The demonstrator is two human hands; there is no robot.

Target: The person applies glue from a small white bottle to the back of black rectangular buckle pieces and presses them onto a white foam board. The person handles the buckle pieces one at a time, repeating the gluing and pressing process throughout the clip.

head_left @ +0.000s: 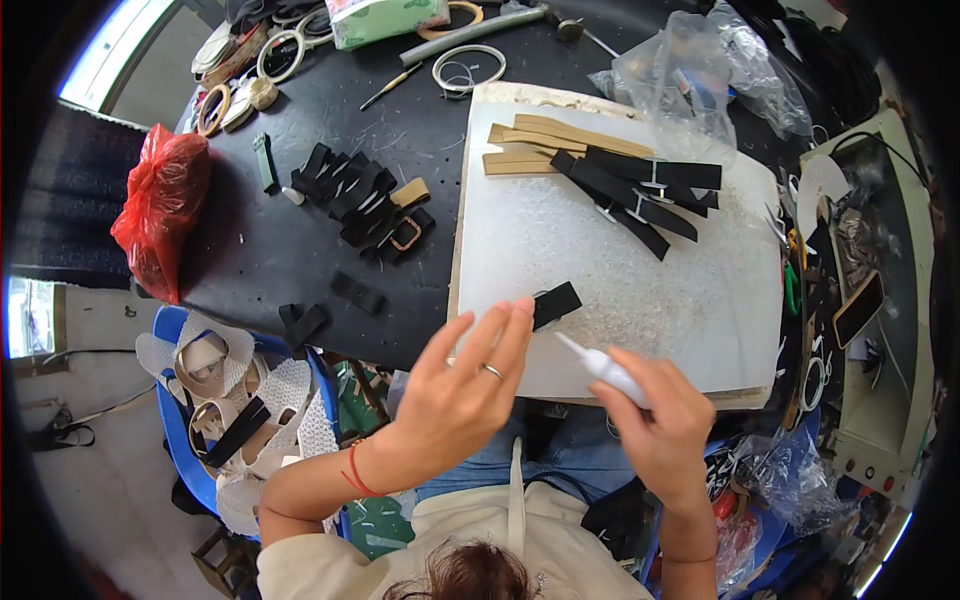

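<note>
My right hand is closed round a small white squeeze bottle, whose thin nozzle points up and left. The nozzle tip is just short of a short black strap on the white board. My left hand has its fingertips together at the strap's left end; the thumb and that end are hidden beneath the hand. Farther back on the board lie several black straps with metal buckles, crossed over one another. Beside them are tan straps.
Left of the board, a heap of black buckled straps lies on the black table. A red plastic bag sits at the table's left edge. A blue crate of pale shoe pieces stands below it. Clear plastic bags lie behind the board.
</note>
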